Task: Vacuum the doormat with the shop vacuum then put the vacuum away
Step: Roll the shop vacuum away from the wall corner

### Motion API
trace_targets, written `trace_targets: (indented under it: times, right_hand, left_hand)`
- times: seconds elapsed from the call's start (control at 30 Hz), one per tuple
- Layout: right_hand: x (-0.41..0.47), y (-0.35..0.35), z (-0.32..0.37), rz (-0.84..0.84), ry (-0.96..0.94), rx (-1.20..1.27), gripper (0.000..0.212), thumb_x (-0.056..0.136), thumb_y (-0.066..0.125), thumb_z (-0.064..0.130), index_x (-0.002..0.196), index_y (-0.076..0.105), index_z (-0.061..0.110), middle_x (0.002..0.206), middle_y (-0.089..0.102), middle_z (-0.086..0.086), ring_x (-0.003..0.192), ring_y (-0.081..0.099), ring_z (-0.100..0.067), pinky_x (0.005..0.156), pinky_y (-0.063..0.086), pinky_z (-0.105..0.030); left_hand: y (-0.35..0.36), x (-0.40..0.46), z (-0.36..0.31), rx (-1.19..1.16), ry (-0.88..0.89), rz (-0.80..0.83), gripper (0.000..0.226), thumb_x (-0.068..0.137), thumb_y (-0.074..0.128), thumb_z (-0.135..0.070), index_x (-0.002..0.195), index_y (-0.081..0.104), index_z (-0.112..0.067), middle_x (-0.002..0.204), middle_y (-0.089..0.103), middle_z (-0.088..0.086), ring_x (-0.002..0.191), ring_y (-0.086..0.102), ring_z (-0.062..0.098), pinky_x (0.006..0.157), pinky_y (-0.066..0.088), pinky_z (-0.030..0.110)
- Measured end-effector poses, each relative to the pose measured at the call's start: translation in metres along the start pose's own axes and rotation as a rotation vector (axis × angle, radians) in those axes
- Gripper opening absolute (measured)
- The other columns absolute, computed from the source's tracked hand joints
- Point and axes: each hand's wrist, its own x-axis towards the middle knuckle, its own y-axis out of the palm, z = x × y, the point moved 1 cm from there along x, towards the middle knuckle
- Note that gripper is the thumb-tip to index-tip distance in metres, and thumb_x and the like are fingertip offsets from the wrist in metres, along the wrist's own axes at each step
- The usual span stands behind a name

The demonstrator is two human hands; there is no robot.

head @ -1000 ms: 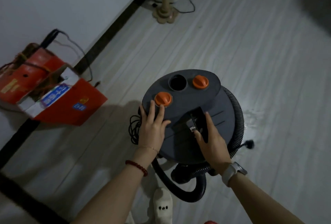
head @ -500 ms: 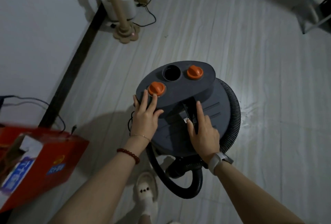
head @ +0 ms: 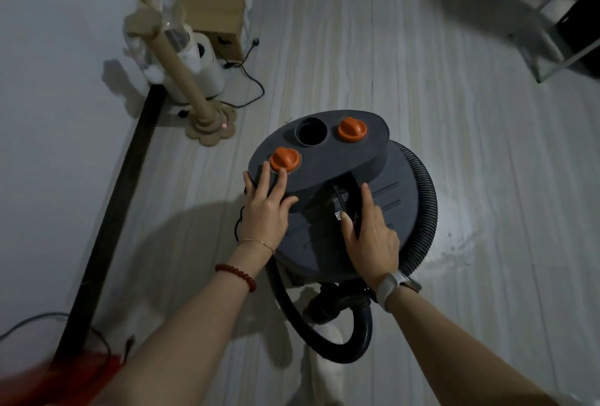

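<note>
A round dark grey shop vacuum [head: 394, 207] stands on the pale plank floor in front of me. Its raised top bears two orange knobs [head: 285, 159] and an open round port. A ribbed black hose [head: 423, 211] wraps its right side and loops below it. My left hand [head: 264, 209] lies flat with straight fingers on the lid's left edge, fingertips by the near orange knob. My right hand [head: 370, 237] rests on the lid at the dark central handle recess, fingers extended beside it. No doormat is in view.
A cardboard scratching post [head: 194, 94] with a flower-shaped base stands by the left wall, with a white appliance [head: 207, 65], a cardboard box [head: 216, 21] and a black cable behind it. A red box blurs at bottom left. A metal frame [head: 552, 32] is at top right.
The vacuum and both hands have travelled forward along the wall toward the scratching post. The red box has slipped back to the lower left corner. Both hands keep the same places on the lid.
</note>
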Motion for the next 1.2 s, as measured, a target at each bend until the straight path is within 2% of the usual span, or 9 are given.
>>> trace_targets:
  times: [0.07, 0.17, 0.23, 0.4, 0.53, 0.67, 0.9, 1.1, 1.2]
  right_hand:
    - [0.036, -0.001, 0.011, -0.003, 0.010, 0.018, 0.064, 0.092, 0.042, 0.041, 0.145, 0.015, 0.020, 0.117, 0.055, -0.016, 0.086, 0.061, -0.040, 0.069, 0.051, -0.050]
    - [0.091, 0.000, 0.030, -0.026, 0.007, 0.045, 0.062, 0.091, 0.048, 0.037, 0.144, 0.022, 0.018, 0.114, 0.057, -0.018, 0.082, 0.062, -0.042, 0.065, 0.051, -0.049]
    - [0.126, 0.002, 0.041, -0.046, 0.015, 0.060, 0.062, 0.090, 0.051, 0.035, 0.143, 0.025, 0.016, 0.114, 0.058, -0.019, 0.081, 0.063, -0.042, 0.063, 0.049, -0.048]
    - [0.207, 0.006, 0.072, -0.069, 0.075, 0.105, 0.062, 0.091, 0.048, 0.037, 0.144, 0.022, 0.018, 0.119, 0.057, -0.016, 0.087, 0.062, -0.042, 0.068, 0.049, -0.048]
    - [0.274, 0.010, 0.100, -0.130, 0.141, 0.131, 0.061, 0.090, 0.051, 0.034, 0.143, 0.025, 0.016, 0.117, 0.058, -0.018, 0.082, 0.062, -0.044, 0.064, 0.048, -0.046]
    - [0.351, 0.012, 0.124, -0.166, 0.191, 0.143, 0.061, 0.090, 0.052, 0.031, 0.142, 0.026, 0.015, 0.115, 0.059, -0.021, 0.079, 0.062, -0.045, 0.060, 0.049, -0.046]
    - [0.491, 0.001, 0.152, -0.172, 0.271, 0.154, 0.062, 0.092, 0.044, 0.037, 0.145, 0.015, 0.021, 0.117, 0.056, -0.018, 0.085, 0.061, -0.044, 0.068, 0.050, -0.050]
    - [0.625, -0.014, 0.165, -0.145, 0.285, 0.214, 0.062, 0.093, 0.041, 0.038, 0.145, 0.010, 0.024, 0.122, 0.053, -0.014, 0.093, 0.060, -0.041, 0.076, 0.049, -0.048]
    - [0.699, -0.019, 0.171, -0.173, 0.259, 0.224, 0.062, 0.093, 0.042, 0.037, 0.145, 0.012, 0.024, 0.126, 0.052, -0.014, 0.096, 0.059, -0.042, 0.076, 0.049, -0.048]
  left_hand:
    - [0.001, 0.038, 0.008, 0.002, -0.012, 0.020, 0.048, 0.078, 0.062, -0.018, 0.122, 0.055, 0.000, 0.134, 0.043, 0.033, 0.119, 0.030, 0.066, 0.084, 0.036, 0.070]
    - [0.001, 0.093, 0.023, 0.018, -0.030, 0.051, 0.050, 0.083, 0.050, -0.032, 0.122, 0.056, -0.001, 0.133, 0.045, 0.032, 0.117, 0.033, 0.065, 0.082, 0.039, 0.069]
    - [0.004, 0.133, 0.034, 0.028, -0.012, 0.071, 0.052, 0.083, 0.043, -0.034, 0.121, 0.056, -0.001, 0.132, 0.046, 0.032, 0.117, 0.035, 0.064, 0.080, 0.040, 0.069]
    - [0.010, 0.232, 0.067, 0.008, 0.049, 0.108, 0.052, 0.084, 0.043, -0.034, 0.123, 0.054, 0.000, 0.132, 0.045, 0.033, 0.116, 0.040, 0.062, 0.082, 0.044, 0.069]
    - [0.010, 0.315, 0.083, 0.029, 0.128, 0.141, 0.052, 0.083, 0.044, -0.032, 0.122, 0.055, 0.001, 0.131, 0.047, 0.033, 0.114, 0.043, 0.060, 0.087, 0.038, 0.068]
    - [0.011, 0.405, 0.097, -0.005, 0.153, 0.209, 0.055, 0.083, 0.049, -0.032, 0.128, 0.049, -0.001, 0.139, 0.039, 0.030, 0.124, 0.026, 0.063, 0.095, 0.027, 0.068]
    - [0.027, 0.557, 0.101, 0.039, 0.160, 0.300, 0.054, 0.087, 0.059, -0.014, 0.136, 0.040, -0.004, 0.147, 0.030, 0.022, 0.133, 0.015, 0.056, 0.105, 0.025, 0.062]
    - [0.045, 0.692, 0.093, 0.049, 0.063, 0.315, 0.054, 0.094, 0.047, -0.016, 0.143, 0.026, -0.011, 0.155, 0.015, 0.009, 0.141, 0.001, 0.043, 0.110, 0.025, 0.052]
    - [0.059, 0.764, 0.099, -0.002, 0.042, 0.288, 0.054, 0.093, 0.048, -0.013, 0.143, 0.027, -0.010, 0.155, 0.014, 0.009, 0.141, -0.001, 0.043, 0.112, 0.020, 0.050]
